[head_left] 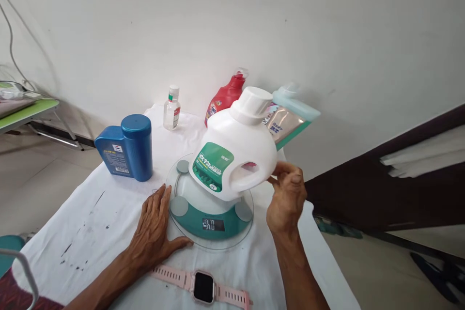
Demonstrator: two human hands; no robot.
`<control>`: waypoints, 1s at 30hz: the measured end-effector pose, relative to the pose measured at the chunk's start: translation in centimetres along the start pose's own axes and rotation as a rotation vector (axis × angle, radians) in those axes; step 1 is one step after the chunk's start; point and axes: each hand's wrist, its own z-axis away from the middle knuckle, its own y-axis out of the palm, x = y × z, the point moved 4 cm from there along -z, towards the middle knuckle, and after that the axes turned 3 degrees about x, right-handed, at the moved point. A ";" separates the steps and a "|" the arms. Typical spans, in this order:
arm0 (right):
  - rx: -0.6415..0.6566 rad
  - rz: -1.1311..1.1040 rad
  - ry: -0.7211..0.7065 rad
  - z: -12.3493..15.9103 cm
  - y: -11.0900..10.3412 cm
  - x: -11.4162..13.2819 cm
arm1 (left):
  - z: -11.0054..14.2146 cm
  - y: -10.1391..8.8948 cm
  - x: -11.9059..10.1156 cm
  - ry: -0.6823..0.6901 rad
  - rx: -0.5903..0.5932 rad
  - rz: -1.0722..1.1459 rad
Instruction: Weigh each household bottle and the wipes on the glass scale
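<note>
Wall (145, 24) behind white, green-labelled bottle (240, 138).

This looks like a room in a home, shown by the laundry-liquid jug (238, 143) at the right fingers (286, 168), the glass bathroom scale (198, 227) by the left fingers (155, 203), the white tablecloth (123, 206) beneath both and the plain painted wall (181, 19) beyond them.

White jug (236, 138): smooth plastic. Scale (232, 223): glossy glass. Tablecloth (112, 223): matt cloth. Blue bottle (137, 150): glossy plastic.
</note>
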 end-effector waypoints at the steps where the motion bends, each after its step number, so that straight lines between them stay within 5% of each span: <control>1: -0.076 0.011 -0.003 0.6 -1.1 -0.5 | 0.0 0.0 0.0 0.002 -0.003 -0.004; 4: -0.237 0.067 0.106 3.2 -4.3 -2.9 | 0.0 0.0 0.1 0.013 -0.007 -0.029; 8: -0.275 0.145 0.210 5.9 -6.4 -5.5 | 0.0 -0.2 0.3 0.052 -0.029 -0.069; 24: -0.182 0.240 0.337 7.0 -6.6 -6.2 | -0.2 -0.2 0.7 0.045 -0.010 -0.148; 30: -0.170 0.250 0.214 6.0 -6.2 -4.9 | -0.3 -0.3 0.6 0.085 -0.028 -0.144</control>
